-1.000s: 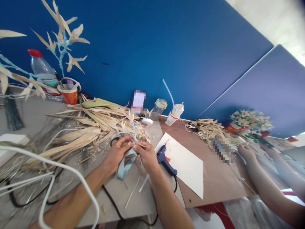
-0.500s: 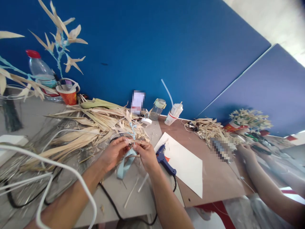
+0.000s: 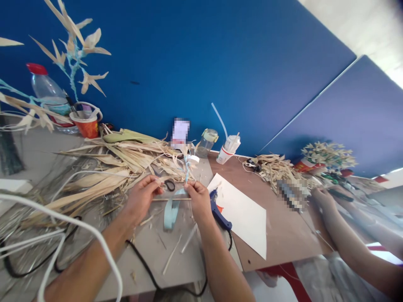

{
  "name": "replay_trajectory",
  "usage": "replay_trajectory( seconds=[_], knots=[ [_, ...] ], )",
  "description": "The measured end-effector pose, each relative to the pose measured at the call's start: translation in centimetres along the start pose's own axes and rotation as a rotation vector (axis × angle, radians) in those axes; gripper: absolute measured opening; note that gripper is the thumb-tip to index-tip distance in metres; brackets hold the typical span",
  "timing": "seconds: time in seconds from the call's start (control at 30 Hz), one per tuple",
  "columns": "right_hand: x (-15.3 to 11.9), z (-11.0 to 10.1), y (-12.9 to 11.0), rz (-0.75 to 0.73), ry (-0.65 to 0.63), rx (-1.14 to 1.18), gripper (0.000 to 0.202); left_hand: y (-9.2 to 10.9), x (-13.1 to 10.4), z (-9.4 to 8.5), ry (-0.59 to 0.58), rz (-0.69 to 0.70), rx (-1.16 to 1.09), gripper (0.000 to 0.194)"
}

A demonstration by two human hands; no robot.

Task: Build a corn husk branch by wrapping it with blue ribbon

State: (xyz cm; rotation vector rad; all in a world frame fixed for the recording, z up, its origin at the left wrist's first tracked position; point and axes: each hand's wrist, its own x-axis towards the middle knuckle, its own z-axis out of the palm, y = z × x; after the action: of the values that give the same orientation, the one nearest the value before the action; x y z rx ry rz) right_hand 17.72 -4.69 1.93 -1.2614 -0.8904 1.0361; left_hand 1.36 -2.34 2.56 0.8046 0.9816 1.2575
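Observation:
My right hand [image 3: 198, 200] pinches the lower end of a stem wrapped in light blue tape [image 3: 187, 172], which stands upright with pale husk petals at its top. A loose length of the blue tape [image 3: 171, 216] hangs in a loop left of that hand. My left hand [image 3: 143, 196] is apart from the stem, its thumb and fingers pressed together; what they hold, if anything, is too small to make out. Between the hands lies a black scissor-like handle loop [image 3: 170, 185]. A thin tan stick [image 3: 171, 199] stretches beneath it toward my right hand.
A blue glue gun [image 3: 220, 214] lies on white board [image 3: 245, 218] at right. Dried corn husks [image 3: 116, 157] cover the table's left. Behind are a jar [image 3: 208, 140], a white cup [image 3: 225, 154] and a red cup [image 3: 86, 126]. Another person's arm [image 3: 336, 228] reaches in at far right.
My left hand has drawn away leftward from the stem. My right hand still pinches the stem, which has shifted slightly right. The black handle loop between the hands is now more visible.

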Motion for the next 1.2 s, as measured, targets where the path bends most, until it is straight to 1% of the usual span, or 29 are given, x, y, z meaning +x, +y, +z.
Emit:
replay_trajectory(
  seconds=[0.03,0.07,0.1,0.13,0.17,0.2,0.27,0.3,0.37,0.43,0.5,0.53,0.63,0.7,0.77,0.83,0.87,1.0,1.03,1.1,1.2],
  knots=[
    [0.0,0.0,0.0,0.016,-0.017,0.061,0.016,0.0,0.4,-0.4,0.130,0.049,0.092,0.017],
    [0.0,0.1,0.0,0.031,-0.037,0.122,0.016,-0.1,0.8,-0.8,0.206,0.114,0.202,0.028],
    [0.0,0.2,0.0,0.042,-0.055,0.175,0.016,-0.1,1.1,-1.2,0.245,0.184,0.289,0.036],
    [0.0,0.3,0.0,0.048,-0.067,0.216,0.016,-0.2,1.4,-1.6,0.250,0.263,0.356,0.038],
    [0.0,0.3,0.1,0.054,-0.076,0.246,0.015,-0.2,1.6,-1.9,0.231,0.320,0.410,0.034],
    [0.0,0.4,0.1,0.060,-0.085,0.265,0.015,-0.2,1.6,-2.1,0.197,0.339,0.437,0.026],
    [0.0,0.5,0.2,0.069,-0.101,0.285,0.016,-0.3,1.5,-2.2,0.114,0.279,0.442,0.014],
    [0.0,0.5,0.3,0.072,-0.108,0.289,0.016,-0.3,1.3,-2.0,0.071,0.219,0.435,0.014],
    [0.0,0.4,0.3,0.075,-0.116,0.285,0.017,-0.3,0.9,-1.5,-0.001,0.127,0.440,0.027],
    [-0.1,0.5,0.4,0.081,-0.125,0.283,0.017,-0.3,0.6,-1.0,-0.025,0.147,0.465,0.031],
    [-0.1,0.5,0.4,0.089,-0.142,0.291,0.016,-0.3,0.4,-0.6,-0.021,0.187,0.447,0.027],
    [-0.2,0.6,0.3,0.093,-0.151,0.297,0.015,-0.3,0.4,-0.5,-0.025,0.184,0.419,0.027],
    [-0.4,0.7,0.1,0.100,-0.182,0.306,0.015,-0.3,0.4,-0.4,-0.069,0.097,0.355,0.038],
    [-0.5,0.8,0.0,0.106,-0.203,0.304,0.016,-0.3,0.4,-0.4,-0.078,0.083,0.383,0.035],
    [-0.7,0.9,-0.1,0.117,-0.220,0.294,0.018,-0.3,0.3,-0.4,-0.086,0.129,0.387,0.026],
    [-0.9,1.0,0.0,0.135,-0.241,0.288,0.019,-0.2,0.2,-0.2,-0.124,0.160,0.314,0.019],
    [-0.9,1.0,0.0,0.143,-0.256,0.286,0.019,-0.2,0.1,-0.1,-0.153,0.137,0.251,0.019],
    [-1.1,1.1,0.5,0.164,-0.330,0.254,0.020,0.1,-0.4,0.3,-0.256,-0.114,-0.011,0.024],
    [-1.1,1.1,0.5,0.167,-0.344,0.243,0.020,0.2,-0.5,0.4,-0.270,-0.158,-0.054,0.025],
    [-1.1,1.2,0.6,0.166,-0.358,0.232,0.021,0.3,-0.7,0.5,-0.292,-0.192,-0.087,0.024],
    [-1.2,1.2,0.7,0.152,-0.365,0.218,0.021,0.0,-0.8,0.6,-0.302,-0.194,-0.107,0.022]
  ],
)
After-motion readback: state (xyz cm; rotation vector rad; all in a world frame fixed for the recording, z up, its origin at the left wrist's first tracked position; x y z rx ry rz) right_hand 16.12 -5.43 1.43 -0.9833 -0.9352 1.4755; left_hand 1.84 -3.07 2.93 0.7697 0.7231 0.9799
